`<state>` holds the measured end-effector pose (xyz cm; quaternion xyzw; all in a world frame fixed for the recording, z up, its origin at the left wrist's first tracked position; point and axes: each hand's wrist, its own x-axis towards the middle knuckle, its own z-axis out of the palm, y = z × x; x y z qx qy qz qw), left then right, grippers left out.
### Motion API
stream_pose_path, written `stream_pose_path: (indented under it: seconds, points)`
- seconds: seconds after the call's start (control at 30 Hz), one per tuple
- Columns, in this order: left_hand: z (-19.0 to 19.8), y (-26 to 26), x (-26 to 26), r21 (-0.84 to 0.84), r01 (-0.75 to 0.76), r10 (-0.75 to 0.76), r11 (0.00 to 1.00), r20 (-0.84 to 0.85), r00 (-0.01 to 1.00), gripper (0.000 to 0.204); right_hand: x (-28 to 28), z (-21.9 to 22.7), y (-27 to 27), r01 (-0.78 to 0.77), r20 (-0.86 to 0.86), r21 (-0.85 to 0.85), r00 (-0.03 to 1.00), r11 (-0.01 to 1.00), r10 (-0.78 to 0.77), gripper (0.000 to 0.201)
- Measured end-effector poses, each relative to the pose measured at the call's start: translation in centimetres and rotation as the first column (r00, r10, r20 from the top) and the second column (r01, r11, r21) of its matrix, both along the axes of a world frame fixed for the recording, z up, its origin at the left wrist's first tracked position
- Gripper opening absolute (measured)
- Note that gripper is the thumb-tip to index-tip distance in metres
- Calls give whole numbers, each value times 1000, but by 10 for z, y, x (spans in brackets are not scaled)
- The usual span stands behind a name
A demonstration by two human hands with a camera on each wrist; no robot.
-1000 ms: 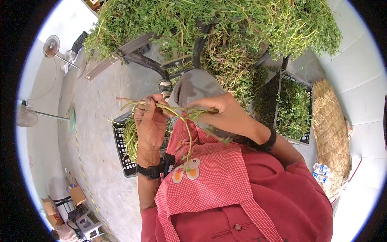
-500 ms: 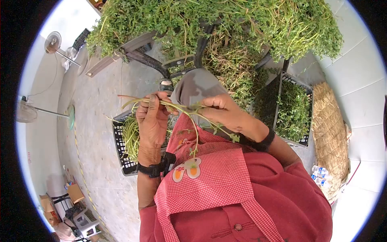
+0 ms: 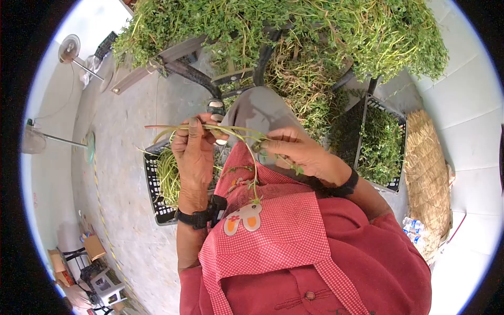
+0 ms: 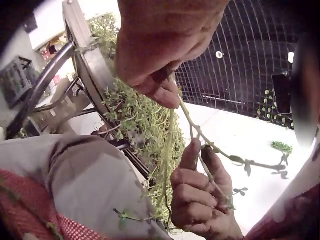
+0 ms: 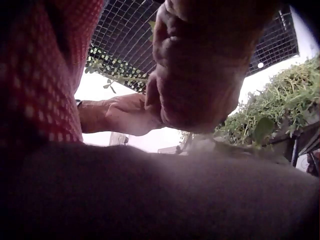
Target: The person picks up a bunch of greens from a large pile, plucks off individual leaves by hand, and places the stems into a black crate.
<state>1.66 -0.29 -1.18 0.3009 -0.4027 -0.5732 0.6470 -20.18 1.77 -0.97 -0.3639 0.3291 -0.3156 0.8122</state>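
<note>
The left hand [image 3: 194, 152] and right hand [image 3: 294, 149] meet above the person's lap, a bunch of stems [image 3: 231, 134] stretched between them. Below the left hand a crate [image 3: 155, 194] sits on the floor [image 3: 121, 157] with stems in it. Ahead, a bench [image 3: 173, 55] carries a heap of greens [image 3: 294, 26]. Right of the right hand stands another crate [image 3: 380, 139] of greens, a straw bundle [image 3: 433, 173] just beyond it.

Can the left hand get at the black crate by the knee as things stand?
Probably not freely. The left hand hangs right over the black crate with nothing between them, but its fingers are curled round the green stems, so it would have to let go first.
</note>
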Motion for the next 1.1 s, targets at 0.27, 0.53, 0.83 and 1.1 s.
stream_pose_path:
  seconds: [0.27,0.53,0.83,1.1]
  points:
    - [10,10,-14,-64,-106,113,992,120,986,27,-18,-24,-23,-19,-534,-771,563,636,-631,24]
    - [4,5,-6,-35,-48,49,998,25,999,24,-57,15,-24,352,-255,-379,849,856,-462,18]
    - [0,0,1,60,-70,75,996,-91,993,17,-31,-15,-14,45,-370,-512,890,858,-267,29]
    - [3,0,1,88,-46,60,995,-165,984,17,-28,-15,-19,-187,-594,-573,765,798,-247,30]
